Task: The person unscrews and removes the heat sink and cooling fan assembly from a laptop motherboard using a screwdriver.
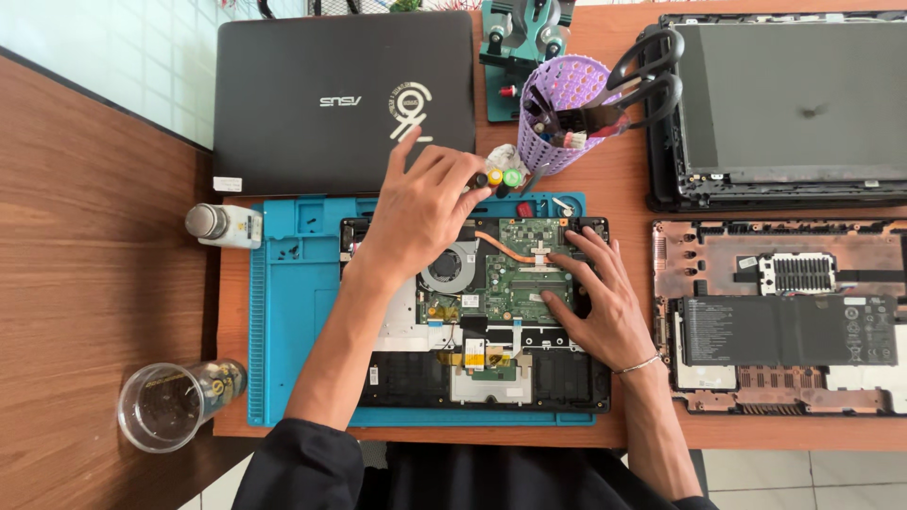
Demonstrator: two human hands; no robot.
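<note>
A laptop repair bench: an opened laptop [491, 312] with bare circuit board lies on a blue repair mat [293, 312], stripped laptop shells [784, 321] alongside, and a purple tool cup [557, 113] holds drivers and scissors

L hand [422, 210] raised, fingers curled; R hand [599, 300] flat, fingers spread.
</note>
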